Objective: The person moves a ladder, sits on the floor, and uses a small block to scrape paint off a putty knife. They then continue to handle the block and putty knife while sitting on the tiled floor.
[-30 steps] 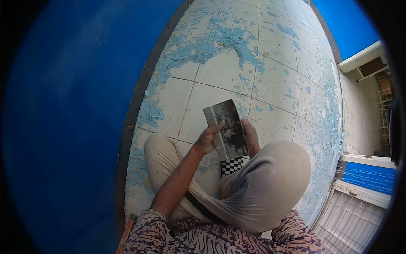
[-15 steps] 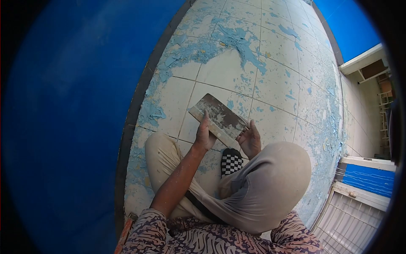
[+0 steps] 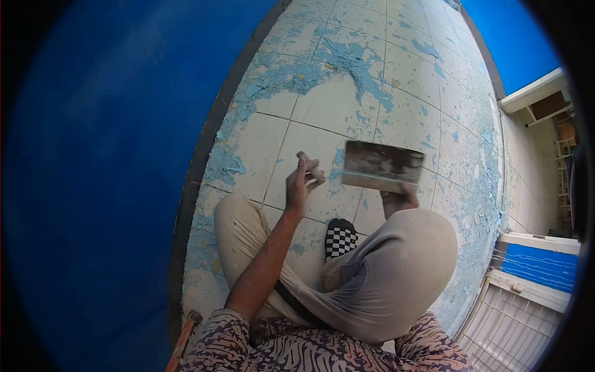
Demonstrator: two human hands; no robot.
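Blue wall point(image 3: 93, 161) rises well to the left of your checkered shoe point(image 3: 341, 240), and white floor tiles point(image 3: 257, 139) spread beyond the shoe, littered with pale blue paint flakes point(image 3: 365, 84). To the shoe's far right, you have a blue panel point(image 3: 539, 266) with white wavy lines above a barred gate point(image 3: 511, 316).

The flat plate point(image 3: 384, 166) has just gone from both your hands to your right hand point(image 3: 400, 199) alone. It has swung over to the right of the shoe and beyond it, so its support now comes from one side only. You have it raised, gripped at its near edge close to the right corner, its dark, pale-smeared face showing.

Your left hand point(image 3: 297, 189) has parted from the plate and is up beyond the shoe, to its left. Its fingers look bent and somewhat apart, but blur hides whether they pinch anything; you cannot tell.

Back from the shoe, well to its left, an orange-red handle point(image 3: 181, 344) lies beside your patterned sleeve point(image 3: 217, 338). You can read no brand, label or writing anywhere; the panel's wavy lines form no legible letters.
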